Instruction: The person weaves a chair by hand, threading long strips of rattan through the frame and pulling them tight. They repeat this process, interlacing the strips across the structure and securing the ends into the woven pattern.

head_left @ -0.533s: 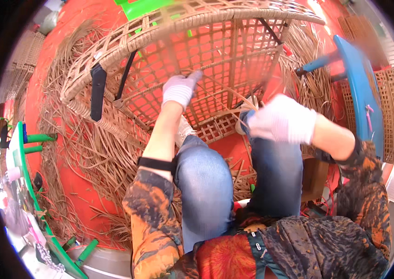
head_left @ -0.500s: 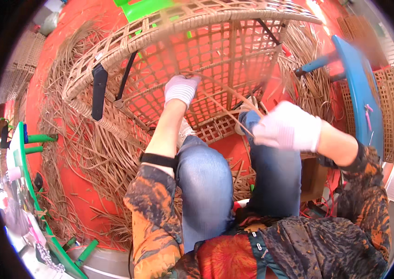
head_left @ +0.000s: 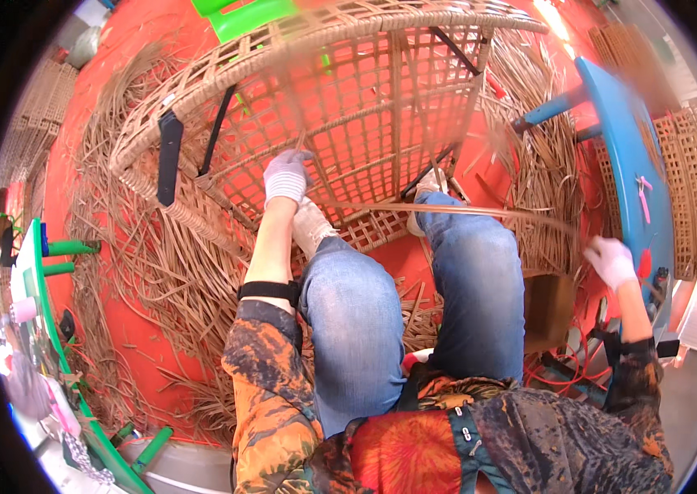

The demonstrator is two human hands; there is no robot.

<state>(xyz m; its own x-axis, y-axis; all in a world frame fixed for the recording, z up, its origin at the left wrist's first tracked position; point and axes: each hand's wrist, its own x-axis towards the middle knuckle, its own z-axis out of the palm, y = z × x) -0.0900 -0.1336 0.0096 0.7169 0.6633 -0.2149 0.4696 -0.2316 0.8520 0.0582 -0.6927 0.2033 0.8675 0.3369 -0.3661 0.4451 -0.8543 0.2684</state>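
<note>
Red flooring (head_left: 139, 325) underlay our tan, openly latticed woven frame (head_left: 396, 103), rim tightly wrapped, at upper centre; our left hand (head_left: 287, 177) was at its weave, our right hand (head_left: 613, 262) at centre right, both grips unclear to us.

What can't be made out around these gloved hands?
All in the head view:
- Whether the right hand holds the brown strip: the strip's right end is blurred.
- What the left hand grips, if anything: its back covers it.
- The green plastic piece's far end: cut off by the top edge.
- The brown box's left side: behind the right leg.
</note>
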